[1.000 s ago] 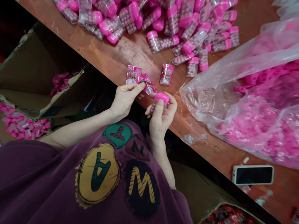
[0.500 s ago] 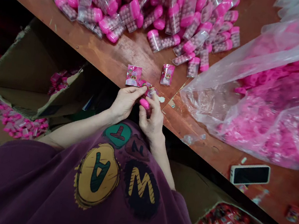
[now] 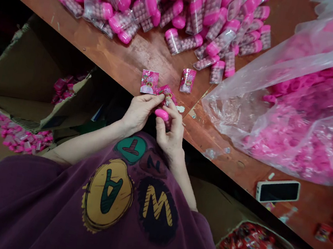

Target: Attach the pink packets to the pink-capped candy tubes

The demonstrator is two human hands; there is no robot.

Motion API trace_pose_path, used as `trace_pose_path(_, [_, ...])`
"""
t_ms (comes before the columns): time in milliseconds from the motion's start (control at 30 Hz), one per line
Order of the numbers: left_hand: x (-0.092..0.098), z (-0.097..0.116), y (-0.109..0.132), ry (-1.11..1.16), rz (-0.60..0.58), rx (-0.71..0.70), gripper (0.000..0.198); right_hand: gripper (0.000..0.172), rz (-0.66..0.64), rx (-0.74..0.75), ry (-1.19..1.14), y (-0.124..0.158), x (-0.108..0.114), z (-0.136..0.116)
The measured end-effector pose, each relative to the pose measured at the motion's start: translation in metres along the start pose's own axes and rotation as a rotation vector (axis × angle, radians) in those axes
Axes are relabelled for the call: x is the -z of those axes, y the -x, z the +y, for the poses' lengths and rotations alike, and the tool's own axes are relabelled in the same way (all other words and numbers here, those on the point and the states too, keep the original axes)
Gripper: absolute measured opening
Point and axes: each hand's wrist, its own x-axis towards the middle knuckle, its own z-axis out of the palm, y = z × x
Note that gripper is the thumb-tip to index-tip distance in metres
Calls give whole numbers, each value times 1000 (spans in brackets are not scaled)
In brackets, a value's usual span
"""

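Note:
My left hand (image 3: pixel 138 111) pinches a small pink printed label sleeve (image 3: pixel 167 93) at the table's near edge. My right hand (image 3: pixel 170 130) is closed round a small clear candy tube with a pink cap (image 3: pixel 162 114), held right against the sleeve. Two more pink label sleeves lie flat on the brown table, one (image 3: pixel 149 82) just beyond my left fingers and one (image 3: pixel 187 80) a little further right. A large heap of pink-capped candy tubes (image 3: pixel 172 7) covers the far part of the table.
A big clear plastic bag of pink caps (image 3: pixel 300 99) fills the right side. A white phone (image 3: pixel 277 191) lies near the table's right front edge. Open cardboard boxes stand below: one at left holding pink packed tubes (image 3: pixel 21 139), one at right with red items (image 3: pixel 255 241).
My right hand has turned the tube so its pink cap points toward me and brought it left against the sleeve in my left hand. The view has shifted slightly.

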Motion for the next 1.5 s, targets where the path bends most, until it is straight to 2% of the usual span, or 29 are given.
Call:
trace_pose_path(133, [-2, 4, 2, 43, -23, 55, 30, 36, -8, -19, -81, -1, -4, -5])
trace_pose_path(233, [0, 4, 0, 46, -28, 29, 30, 35, 27, -164, -225, 0, -2, -10])
trace_pose_path(400, [3, 2, -4, -28, 13, -19, 34, 24, 205, -420, -609, -4, 2, -15])
trace_pose_path(567, [1, 0, -4, -25, 43, -66, 36, 34, 289, -571, -789, -9, -1, -13])
trace_pose_path(800, [-1, -8, -1, -89, 61, -128, 39, 36, 358, -584, -726, -3, -14, -18])
trace_pose_path(967, [1, -12, 1, -120, 27, -138, 39, 43, 352, -610, -722, 1, -19, -16])
trace_pose_path(1200, [-2, -3, 5, -70, -27, 9, 35, 50, 233, -653, -734, 0, -14, -13])
trace_pose_path(1333, [-4, 4, 7, -28, -117, 67, 24, 46, 241, -600, -571, 1, -11, -15])
trace_pose_path(1500, [-4, 6, 8, -14, -198, 102, 21, 49, 284, -447, -374, 6, -15, -8])
